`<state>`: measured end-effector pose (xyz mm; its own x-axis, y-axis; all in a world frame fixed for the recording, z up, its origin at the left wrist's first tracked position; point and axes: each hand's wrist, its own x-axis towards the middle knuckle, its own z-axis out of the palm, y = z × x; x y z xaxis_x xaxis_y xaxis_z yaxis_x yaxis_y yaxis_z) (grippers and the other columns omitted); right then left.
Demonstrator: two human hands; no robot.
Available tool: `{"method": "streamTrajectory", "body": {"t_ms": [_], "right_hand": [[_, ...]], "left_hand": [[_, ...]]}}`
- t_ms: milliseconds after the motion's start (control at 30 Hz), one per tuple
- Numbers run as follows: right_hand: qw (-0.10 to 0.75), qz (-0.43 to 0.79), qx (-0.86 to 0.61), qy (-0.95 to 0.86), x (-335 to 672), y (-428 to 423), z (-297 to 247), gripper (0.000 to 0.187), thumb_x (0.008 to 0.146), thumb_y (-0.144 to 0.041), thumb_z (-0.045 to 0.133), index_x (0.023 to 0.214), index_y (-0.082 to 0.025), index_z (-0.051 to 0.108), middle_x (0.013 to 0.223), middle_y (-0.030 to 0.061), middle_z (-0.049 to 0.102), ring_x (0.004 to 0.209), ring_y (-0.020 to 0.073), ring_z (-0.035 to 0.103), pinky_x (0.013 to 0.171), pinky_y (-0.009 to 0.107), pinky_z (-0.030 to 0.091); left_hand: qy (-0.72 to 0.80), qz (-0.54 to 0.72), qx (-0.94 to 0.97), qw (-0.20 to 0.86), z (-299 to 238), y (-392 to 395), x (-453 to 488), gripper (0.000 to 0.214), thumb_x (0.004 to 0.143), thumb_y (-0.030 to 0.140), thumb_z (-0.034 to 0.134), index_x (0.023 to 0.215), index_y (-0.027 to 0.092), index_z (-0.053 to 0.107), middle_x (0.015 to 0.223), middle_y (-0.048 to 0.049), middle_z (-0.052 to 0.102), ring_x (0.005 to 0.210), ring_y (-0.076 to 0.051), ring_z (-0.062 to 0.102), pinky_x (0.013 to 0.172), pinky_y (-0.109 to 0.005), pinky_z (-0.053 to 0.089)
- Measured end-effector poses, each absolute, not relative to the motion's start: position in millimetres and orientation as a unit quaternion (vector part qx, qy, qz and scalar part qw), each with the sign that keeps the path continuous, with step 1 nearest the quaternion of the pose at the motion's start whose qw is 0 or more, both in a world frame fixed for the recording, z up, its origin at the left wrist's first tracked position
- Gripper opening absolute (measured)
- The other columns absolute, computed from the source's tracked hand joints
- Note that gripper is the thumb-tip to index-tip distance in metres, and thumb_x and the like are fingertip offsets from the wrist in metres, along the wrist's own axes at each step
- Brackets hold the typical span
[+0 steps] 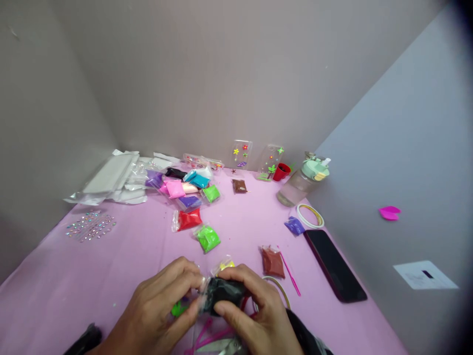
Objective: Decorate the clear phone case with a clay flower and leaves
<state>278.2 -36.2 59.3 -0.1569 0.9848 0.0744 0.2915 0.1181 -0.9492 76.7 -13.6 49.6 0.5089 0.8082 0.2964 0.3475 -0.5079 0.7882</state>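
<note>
Between my two hands is a small clear packet of black clay [227, 292], held above the near part of the table. My right hand [262, 310] grips its right side with thumb and fingers. The fingertips of my left hand [158, 301] pinch the clear plastic at its left end. Just beyond the packet lies a yellow packet [226, 266], partly covered. Under my hands are scissors [223, 346], pink sticks [201, 337] and a bright green piece [178, 309], all partly hidden.
Colored clay packets [188, 219] lie mid-table, before white packages [111, 172]. Gem stickers [90, 227] are at left. On the right are a brown packet [272, 261], pink tool [290, 271], phone [334, 266], tape roll [310, 216] and bottle [301, 182]. Walls enclose the table.
</note>
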Motion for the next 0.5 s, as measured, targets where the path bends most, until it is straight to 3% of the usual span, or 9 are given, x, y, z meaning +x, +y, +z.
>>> {"method": "streamTrajectory", "body": {"t_ms": [133,267,367,500], "right_hand": [[0.407,0.476,-0.535,-0.568,277.4,-35.4,63.0,0.032,0.072,-0.013,0.072,0.103,-0.021,0.070,0.091,0.0008,0.070,0.083,0.0158,0.065,0.074,0.020,0.050],[0.418,0.536,-0.532,-0.505,277.3,-35.7,63.8,0.041,0.072,-0.021,0.072,0.112,-0.021,0.068,0.093,0.0026,0.068,0.084,0.0164,0.064,0.073,0.023,0.050],[0.423,0.564,-0.509,-0.494,277.9,-34.9,63.7,0.036,0.075,-0.024,0.069,0.111,-0.020,0.067,0.099,0.0048,0.068,0.092,0.0183,0.063,0.080,0.026,0.049],[0.413,0.573,-0.501,-0.499,277.7,-32.5,64.7,0.025,0.079,-0.024,0.066,0.103,-0.017,0.066,0.095,0.0048,0.067,0.087,0.0175,0.061,0.076,0.025,0.048]], "left_hand": [[0.402,0.358,0.730,0.421,52.7,-11.1,76.9,0.011,0.090,0.017,0.054,0.086,0.024,0.062,0.083,0.0012,0.062,0.078,-0.013,0.063,0.070,-0.019,0.049],[0.442,0.356,0.575,0.589,50.9,-7.8,72.4,0.011,0.088,0.033,0.063,0.081,0.023,0.062,0.075,0.0031,0.058,0.071,-0.012,0.059,0.065,-0.019,0.047],[0.435,0.361,0.460,0.684,51.6,-7.4,69.7,0.017,0.090,0.041,0.060,0.090,0.024,0.061,0.073,0.0037,0.058,0.070,-0.012,0.056,0.067,-0.020,0.046],[0.405,0.385,0.387,0.734,52.3,-8.7,72.0,0.014,0.095,0.037,0.054,0.103,0.026,0.059,0.078,0.0029,0.063,0.076,-0.013,0.060,0.072,-0.022,0.047]]}}
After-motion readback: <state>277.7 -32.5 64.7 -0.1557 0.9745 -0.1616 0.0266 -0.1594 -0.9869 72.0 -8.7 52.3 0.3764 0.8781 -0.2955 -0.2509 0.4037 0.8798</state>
